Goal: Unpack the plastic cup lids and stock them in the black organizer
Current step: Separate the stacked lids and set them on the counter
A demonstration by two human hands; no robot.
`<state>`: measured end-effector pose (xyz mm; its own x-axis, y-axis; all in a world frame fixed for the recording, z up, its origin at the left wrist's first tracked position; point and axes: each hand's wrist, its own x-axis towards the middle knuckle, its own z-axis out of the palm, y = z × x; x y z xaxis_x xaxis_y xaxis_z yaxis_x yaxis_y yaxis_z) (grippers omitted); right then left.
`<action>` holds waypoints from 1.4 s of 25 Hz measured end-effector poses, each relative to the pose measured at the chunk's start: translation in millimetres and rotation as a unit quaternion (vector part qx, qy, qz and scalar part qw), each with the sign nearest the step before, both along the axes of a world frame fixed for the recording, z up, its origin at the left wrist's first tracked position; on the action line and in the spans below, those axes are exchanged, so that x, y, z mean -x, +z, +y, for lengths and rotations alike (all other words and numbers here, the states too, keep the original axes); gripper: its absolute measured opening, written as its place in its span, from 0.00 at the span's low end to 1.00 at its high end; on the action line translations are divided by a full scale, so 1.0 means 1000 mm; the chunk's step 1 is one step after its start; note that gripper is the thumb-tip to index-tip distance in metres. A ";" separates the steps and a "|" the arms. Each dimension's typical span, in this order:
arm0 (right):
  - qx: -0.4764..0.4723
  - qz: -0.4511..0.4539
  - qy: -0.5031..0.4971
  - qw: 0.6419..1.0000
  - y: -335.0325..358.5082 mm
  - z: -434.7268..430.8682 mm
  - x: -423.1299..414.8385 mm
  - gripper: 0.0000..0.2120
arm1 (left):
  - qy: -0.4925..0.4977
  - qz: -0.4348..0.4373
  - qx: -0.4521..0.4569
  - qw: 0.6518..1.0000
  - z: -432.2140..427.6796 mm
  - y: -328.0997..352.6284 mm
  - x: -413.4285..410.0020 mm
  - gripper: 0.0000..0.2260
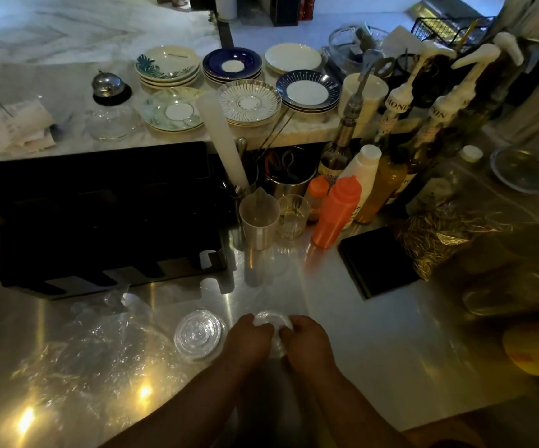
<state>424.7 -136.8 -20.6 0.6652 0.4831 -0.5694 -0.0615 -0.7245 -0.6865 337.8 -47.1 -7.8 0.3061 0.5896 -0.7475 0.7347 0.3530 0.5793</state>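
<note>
Lids (273,321) sit between both hands near the front edge of the steel counter (374,350), a small clear stack of them as far as the dim light lets me judge. The left hand (248,337) curls around the stack's left side, fingers (245,320) closed over its rim. The right hand (307,339) mirrors it on the right, fingers (294,321) bent onto the opposite rim. So both hands are shut on the lids, which show only as a bright arc between the knuckles and a faint patch lower down; whether they rest on the counter or are lifted just off it I cannot tell.

A second stack (198,333) of lids lies flat on the counter just beside the left hand, not touching it. Crumpled clear wrap (100,354) spreads further left, which suggests the unpacking is largely done for this batch. The organizer (100,215) stands well apart, up and to the left, its front slots dark, and I cannot see any lids inside them.

My reading is that the step in hand is gathering or squaring a stack before stocking. The next move calls for a firm two-sided hold, a lift clear of the second stack, then a carry up and left to a front slot, keeping the lids nested so none slip
</note>
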 end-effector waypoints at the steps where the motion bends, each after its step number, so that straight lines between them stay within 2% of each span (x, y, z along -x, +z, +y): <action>1: 0.000 -0.001 -0.002 1.000 0.000 0.000 0.001 0.10 | 0.001 0.000 -0.003 1.000 0.000 -0.001 0.001 0.23; 6: 0.002 -0.012 -0.003 1.000 0.001 0.001 0.007 0.11 | -0.003 -0.001 -0.002 1.000 0.001 -0.001 0.003 0.23; 11: -0.007 -0.028 -0.002 1.000 0.006 0.000 0.009 0.10 | -0.025 0.000 -0.012 1.000 0.002 0.003 0.001 0.18; 20: 0.011 -0.098 0.045 0.994 0.012 -0.002 0.010 0.11 | -0.043 0.013 -0.003 0.999 0.000 0.006 0.002 0.19; 27: 0.033 -0.102 0.052 0.993 0.014 0.001 0.015 0.11 | -0.057 0.002 -0.026 0.998 -0.001 0.008 0.008 0.16; 32: 0.062 -0.122 0.093 0.986 0.016 0.005 0.024 0.12 | -0.048 0.009 -0.004 0.999 0.003 0.005 0.018 0.20; 35: 0.048 -0.105 0.068 0.991 0.015 0.005 0.027 0.10 | -0.045 0.006 0.004 0.999 0.002 0.006 0.023 0.20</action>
<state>397.2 -131.3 -5.2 0.7062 0.5271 -0.4727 0.1783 -0.7786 -0.6017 314.7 -44.9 -1.8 0.3494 0.5536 -0.7560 0.7703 0.2897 0.5681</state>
